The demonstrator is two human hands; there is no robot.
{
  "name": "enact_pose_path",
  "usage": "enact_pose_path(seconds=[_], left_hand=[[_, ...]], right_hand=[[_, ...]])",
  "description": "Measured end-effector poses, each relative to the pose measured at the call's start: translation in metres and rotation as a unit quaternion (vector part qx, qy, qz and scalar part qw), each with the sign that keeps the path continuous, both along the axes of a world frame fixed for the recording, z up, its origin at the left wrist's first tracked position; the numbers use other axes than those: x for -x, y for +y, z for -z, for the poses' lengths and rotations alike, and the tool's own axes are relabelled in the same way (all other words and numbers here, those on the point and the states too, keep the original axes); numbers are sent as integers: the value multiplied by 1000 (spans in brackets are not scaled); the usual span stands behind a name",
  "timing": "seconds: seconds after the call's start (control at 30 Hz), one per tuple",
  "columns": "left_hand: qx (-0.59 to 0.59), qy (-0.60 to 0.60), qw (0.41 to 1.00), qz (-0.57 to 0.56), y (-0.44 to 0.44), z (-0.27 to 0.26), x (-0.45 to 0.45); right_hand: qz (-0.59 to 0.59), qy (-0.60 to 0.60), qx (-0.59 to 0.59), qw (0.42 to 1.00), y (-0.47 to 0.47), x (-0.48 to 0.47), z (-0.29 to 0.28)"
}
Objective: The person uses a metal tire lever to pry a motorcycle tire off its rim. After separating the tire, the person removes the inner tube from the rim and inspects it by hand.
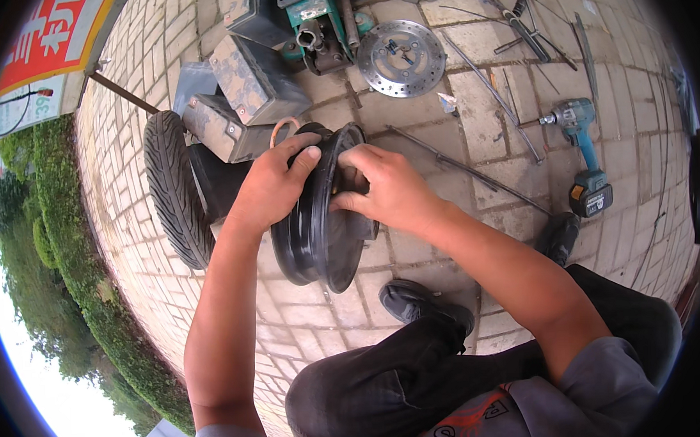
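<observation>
A black wheel rim (321, 231) without a tyre stands on edge on the paving before me. My left hand (275, 178) grips the top of the rim from its left side, thumb and fingers around the edge. On the other side, my right hand (378, 185) reaches into the hub side of the rim with bent fingers. Something small and yellowish shows near its fingertips, too hidden to name. An orange loop (284, 127) rises just behind my left hand.
A tyre (176, 191) leans by several dusty battery boxes (256, 82) on the left. Ahead are a green metal tool stand (315, 21) and a drilled brake disc (402, 70) bearing small bolts. Metal bars (471, 169) and a cordless impact wrench (581, 144) lie to the right.
</observation>
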State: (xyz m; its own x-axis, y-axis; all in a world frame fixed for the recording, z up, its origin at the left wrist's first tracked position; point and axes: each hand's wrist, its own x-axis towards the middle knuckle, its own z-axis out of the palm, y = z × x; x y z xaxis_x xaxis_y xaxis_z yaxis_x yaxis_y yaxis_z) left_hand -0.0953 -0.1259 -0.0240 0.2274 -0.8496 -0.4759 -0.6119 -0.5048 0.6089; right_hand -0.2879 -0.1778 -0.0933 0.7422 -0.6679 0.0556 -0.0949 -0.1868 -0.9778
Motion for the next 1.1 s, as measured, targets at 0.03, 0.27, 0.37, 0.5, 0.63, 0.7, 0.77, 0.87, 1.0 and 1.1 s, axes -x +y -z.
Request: enact_pose_path(seconds=[0.03,0.27,0.37,0.5,0.63,0.7,0.77,0.87,1.0,1.1], left_hand=[[1,-2,1000,2,1,1,-1],[-19,-22,999,14,-2,-8,5],[-41,-22,999,4,-4,-11,4],[-69,-30,997,-7,-10,-13,6],[-58,-32,998,12,-10,-13,5],[-49,-41,998,11,-8,-9,2],[-46,-40,998,11,-6,-8,2],[-51,-32,998,15,-9,-12,5],[-53,-41,998,18,-8,-12,5],[-50,-39,998,17,-9,-12,4]], right_hand=[[-7,-1,-4,1000,-1,-1,0],[11,-40,153,987,-9,-4,16],[10,-44,92,995,-2,3,6],[-70,15,-94,993,-18,-2,0],[-78,3,-37,996,-18,-1,5],[-50,-2,29,998,-9,-2,12],[-27,0,95,995,-2,-3,17],[15,-2,270,963,2,-5,32],[46,-19,347,936,3,-9,33],[60,-31,365,929,2,-11,34]])
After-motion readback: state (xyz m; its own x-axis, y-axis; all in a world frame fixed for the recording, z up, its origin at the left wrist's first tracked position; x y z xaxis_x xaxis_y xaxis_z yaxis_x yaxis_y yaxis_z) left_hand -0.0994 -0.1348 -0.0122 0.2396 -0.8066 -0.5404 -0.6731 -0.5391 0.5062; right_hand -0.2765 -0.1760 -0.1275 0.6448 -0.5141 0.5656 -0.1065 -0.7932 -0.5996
